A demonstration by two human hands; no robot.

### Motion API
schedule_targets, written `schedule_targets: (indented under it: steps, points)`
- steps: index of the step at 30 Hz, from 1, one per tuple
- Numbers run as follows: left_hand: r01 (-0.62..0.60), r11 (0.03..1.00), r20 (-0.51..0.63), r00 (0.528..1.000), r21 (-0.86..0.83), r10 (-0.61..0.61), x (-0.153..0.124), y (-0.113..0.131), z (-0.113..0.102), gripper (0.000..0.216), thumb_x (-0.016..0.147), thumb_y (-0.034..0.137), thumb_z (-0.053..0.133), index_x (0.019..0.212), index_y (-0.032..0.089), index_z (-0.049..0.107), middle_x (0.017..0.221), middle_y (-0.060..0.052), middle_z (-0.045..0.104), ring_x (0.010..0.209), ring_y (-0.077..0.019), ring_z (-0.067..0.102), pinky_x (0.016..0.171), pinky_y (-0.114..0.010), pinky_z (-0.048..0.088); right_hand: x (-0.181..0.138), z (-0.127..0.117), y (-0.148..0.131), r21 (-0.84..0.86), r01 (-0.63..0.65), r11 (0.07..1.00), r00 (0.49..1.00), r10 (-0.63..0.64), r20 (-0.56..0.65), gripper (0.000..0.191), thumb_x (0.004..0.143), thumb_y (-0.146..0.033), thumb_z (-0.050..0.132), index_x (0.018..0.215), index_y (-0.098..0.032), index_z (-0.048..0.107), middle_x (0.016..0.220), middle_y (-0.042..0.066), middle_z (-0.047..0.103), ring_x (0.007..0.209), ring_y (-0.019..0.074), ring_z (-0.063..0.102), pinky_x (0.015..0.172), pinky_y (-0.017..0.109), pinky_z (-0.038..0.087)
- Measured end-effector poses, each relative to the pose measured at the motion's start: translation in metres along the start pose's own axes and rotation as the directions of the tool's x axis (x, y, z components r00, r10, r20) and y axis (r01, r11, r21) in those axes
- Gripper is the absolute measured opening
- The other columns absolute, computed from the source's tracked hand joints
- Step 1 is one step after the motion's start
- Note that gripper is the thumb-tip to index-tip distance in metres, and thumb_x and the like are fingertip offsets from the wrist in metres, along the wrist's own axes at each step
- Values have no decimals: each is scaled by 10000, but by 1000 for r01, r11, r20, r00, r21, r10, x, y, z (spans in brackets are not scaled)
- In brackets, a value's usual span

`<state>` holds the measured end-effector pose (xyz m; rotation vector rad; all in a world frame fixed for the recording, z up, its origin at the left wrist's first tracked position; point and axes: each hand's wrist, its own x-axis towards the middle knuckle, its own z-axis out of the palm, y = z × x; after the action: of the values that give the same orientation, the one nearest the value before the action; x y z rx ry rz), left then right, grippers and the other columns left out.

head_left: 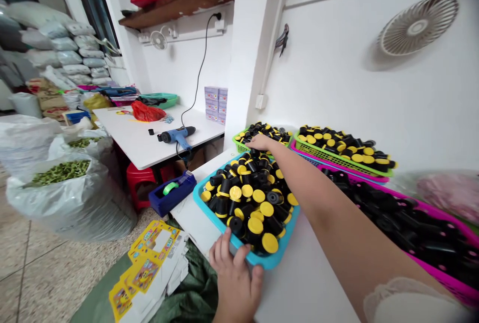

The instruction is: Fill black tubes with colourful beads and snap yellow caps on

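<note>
In the head view a light-blue basket (271,262) is heaped with small black cylinders that have yellow caps (258,196). My left hand (235,275) lies at its near corner, fingers spread and the fingertips at the rim. Stretched across the basket's right side, my right arm ends in my right hand (261,142) at the far end, between this basket and a green basket (241,147) of similar pieces. Its fingers point down and left, close to black pieces; their tips are partly hidden, so I cannot tell what they grip.
More baskets stand right: a green one (329,152) with capped pieces, and a magenta one (422,255) with black parts. Left are a blue tape dispenser (172,192), printed yellow cards (145,265), a heat gun (179,136) on another table, and filled sacks (75,208).
</note>
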<state>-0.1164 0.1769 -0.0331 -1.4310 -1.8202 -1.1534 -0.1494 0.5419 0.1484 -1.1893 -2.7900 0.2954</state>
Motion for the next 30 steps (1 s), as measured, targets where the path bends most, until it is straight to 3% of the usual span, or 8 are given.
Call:
schedule_targets:
  steps: [7, 13, 17, 21, 26, 30]
  points:
    - [-7, 1000, 19, 1000, 6, 6, 1, 0, -1, 255, 966, 316, 285, 1073, 181, 473, 1371, -216, 332, 1210, -324, 368, 923, -498, 290, -9, -2, 6, 299, -37, 954, 969, 107, -221, 357, 947, -464, 511, 944, -137, 655, 939, 48, 680, 864, 172, 642, 821, 366, 512]
    - [5, 1000, 46, 999, 6, -5, 0, 0, 0, 239, 961, 323, 307, 1062, 184, 473, 1363, -216, 333, 1223, -338, 357, 925, -517, 294, -37, -27, 13, 465, -46, 884, 911, 228, -343, 438, 968, -431, 336, 1072, -151, 657, 886, 66, 710, 645, 141, 624, 611, 245, 470]
    - [26, 999, 75, 997, 26, -28, -3, 0, 0, 210, 939, 291, 354, 1061, 179, 482, 1361, -230, 350, 1216, -350, 376, 914, -522, 306, -77, -41, 22, 492, -37, 870, 916, 227, -332, 401, 898, -469, 454, 991, -166, 701, 878, 50, 716, 624, 133, 598, 555, 229, 430]
    - [32, 999, 58, 998, 40, -34, -7, -2, 3, 207, 910, 282, 411, 1076, 194, 499, 1376, -213, 372, 1194, -332, 412, 909, -498, 314, -113, -40, 27, 472, -94, 877, 928, 249, -278, 360, 841, -464, 537, 853, -164, 735, 806, 47, 706, 636, 150, 569, 559, 246, 403]
    - [46, 999, 68, 997, 23, -47, -8, -3, 5, 232, 917, 282, 408, 1091, 177, 519, 1419, -227, 340, 1218, -336, 406, 926, -517, 317, -144, -17, 20, 473, -128, 872, 949, 246, -196, 319, 837, -401, 505, 782, -173, 721, 774, 43, 695, 685, 180, 591, 605, 264, 424]
    - [39, 999, 74, 996, 24, -41, -8, -3, 5, 257, 934, 287, 388, 1104, 155, 529, 1433, -245, 316, 1227, -339, 397, 926, -519, 315, -167, 10, 10, 511, -65, 857, 957, 199, -210, 294, 850, -335, 450, 785, -186, 694, 905, 35, 710, 866, 208, 616, 764, 272, 450]
